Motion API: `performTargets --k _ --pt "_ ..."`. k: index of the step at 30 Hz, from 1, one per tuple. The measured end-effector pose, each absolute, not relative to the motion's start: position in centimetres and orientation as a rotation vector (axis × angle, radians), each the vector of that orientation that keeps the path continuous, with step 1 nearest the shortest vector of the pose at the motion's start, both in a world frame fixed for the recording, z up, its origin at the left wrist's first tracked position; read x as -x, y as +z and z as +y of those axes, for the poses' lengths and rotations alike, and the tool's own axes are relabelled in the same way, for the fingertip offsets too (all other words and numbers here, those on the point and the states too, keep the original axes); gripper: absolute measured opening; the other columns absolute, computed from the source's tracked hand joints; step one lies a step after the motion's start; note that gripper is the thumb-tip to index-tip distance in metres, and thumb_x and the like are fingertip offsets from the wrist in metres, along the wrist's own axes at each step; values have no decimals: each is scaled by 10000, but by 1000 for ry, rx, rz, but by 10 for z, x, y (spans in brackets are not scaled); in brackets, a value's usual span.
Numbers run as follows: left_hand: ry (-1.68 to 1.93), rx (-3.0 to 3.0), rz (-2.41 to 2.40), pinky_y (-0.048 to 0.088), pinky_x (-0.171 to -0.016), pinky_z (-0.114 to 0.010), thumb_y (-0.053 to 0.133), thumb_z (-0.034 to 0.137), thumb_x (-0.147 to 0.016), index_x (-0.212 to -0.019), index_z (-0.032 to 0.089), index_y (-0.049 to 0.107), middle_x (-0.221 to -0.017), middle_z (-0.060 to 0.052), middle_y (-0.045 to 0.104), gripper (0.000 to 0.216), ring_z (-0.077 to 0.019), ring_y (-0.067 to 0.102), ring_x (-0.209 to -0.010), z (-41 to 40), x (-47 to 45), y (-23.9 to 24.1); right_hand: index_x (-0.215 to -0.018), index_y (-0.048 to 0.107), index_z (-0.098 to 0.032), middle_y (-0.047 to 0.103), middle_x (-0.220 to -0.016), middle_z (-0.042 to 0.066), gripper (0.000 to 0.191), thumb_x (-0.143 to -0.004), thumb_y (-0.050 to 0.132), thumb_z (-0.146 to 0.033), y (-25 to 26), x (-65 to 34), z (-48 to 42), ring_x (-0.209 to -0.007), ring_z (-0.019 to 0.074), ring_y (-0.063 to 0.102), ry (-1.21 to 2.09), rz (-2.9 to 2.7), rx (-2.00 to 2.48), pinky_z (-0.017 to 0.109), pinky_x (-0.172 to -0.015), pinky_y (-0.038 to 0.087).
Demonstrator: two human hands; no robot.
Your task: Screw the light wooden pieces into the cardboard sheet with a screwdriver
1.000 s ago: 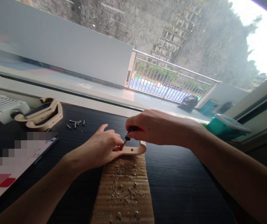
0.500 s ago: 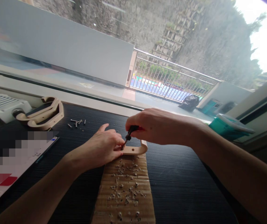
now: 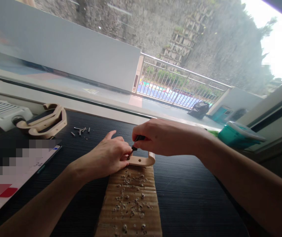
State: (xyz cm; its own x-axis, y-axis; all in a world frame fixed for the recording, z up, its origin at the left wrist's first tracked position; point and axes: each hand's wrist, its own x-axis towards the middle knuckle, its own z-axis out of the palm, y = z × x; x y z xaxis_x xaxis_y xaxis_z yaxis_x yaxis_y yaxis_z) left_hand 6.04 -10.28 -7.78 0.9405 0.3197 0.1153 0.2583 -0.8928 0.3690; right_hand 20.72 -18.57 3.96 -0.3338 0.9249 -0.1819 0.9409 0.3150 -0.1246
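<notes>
My right hand (image 3: 153, 136) is closed around the dark handle of a screwdriver (image 3: 133, 148), whose shaft slants down to the left. Its tip meets a beige curved hook piece (image 3: 143, 161) near my left fingertips; a screw there is too hidden to make out. My left hand (image 3: 115, 153) pinches the left end of that hook piece and presses it onto the far end of a cardboard block (image 3: 131, 204). One open hole shows in the hook piece, right of the screwdriver tip. The cardboard's top is pitted with many holes.
Several loose screws (image 3: 81, 131) lie on the black table (image 3: 190, 191) left of my hands. More beige hook pieces (image 3: 49, 123) rest beside a white ribbed device (image 3: 6, 113). A tablet-like screen (image 3: 19, 177) is at left, a teal container (image 3: 239, 136) by the window.
My right hand and the screwdriver handle have dipped slightly, and the grip has turned a little. My left hand stays on the hook piece. The view has shifted slightly.
</notes>
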Motion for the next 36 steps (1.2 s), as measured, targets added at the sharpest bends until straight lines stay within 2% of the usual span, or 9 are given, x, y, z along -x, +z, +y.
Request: performTargets --k 13,21,28,36 --pt "252 -2745 443 148 -1080 -565 533 171 -780 -643 205 604 -724 17 649 158 -191 556 -896 -104 -61 -79 -765 645 -140 583 -637 -2 214 -850 462 -211 37 -206 -181 -517 72 378 -292 2556 -1708 245 -517 249" --pt "331 -2742 413 177 -1079 -535 556 174 -760 -616 197 581 -663 27 608 148 -167 557 -790 -102 -62 -81 -769 638 -135 582 -638 4 204 -856 463 -197 37 -204 -179 -522 78 377 -263 2570 -1654 245 -512 250" --pt "327 -2766 422 203 -1074 -513 535 187 -790 -613 200 585 -661 18 629 185 -181 563 -822 -104 -62 -81 -787 634 -142 582 -642 5 201 -857 455 -199 39 -202 -182 -528 85 379 -271 2529 -1669 251 -511 247" --pt "288 -2742 448 222 -1069 -494 572 235 -784 -678 211 647 -706 13 644 132 -177 574 -829 -100 -61 -85 -853 643 -161 612 -709 -3 177 -829 467 -152 40 -205 -178 -567 79 417 -388 2548 -1660 239 -540 269"
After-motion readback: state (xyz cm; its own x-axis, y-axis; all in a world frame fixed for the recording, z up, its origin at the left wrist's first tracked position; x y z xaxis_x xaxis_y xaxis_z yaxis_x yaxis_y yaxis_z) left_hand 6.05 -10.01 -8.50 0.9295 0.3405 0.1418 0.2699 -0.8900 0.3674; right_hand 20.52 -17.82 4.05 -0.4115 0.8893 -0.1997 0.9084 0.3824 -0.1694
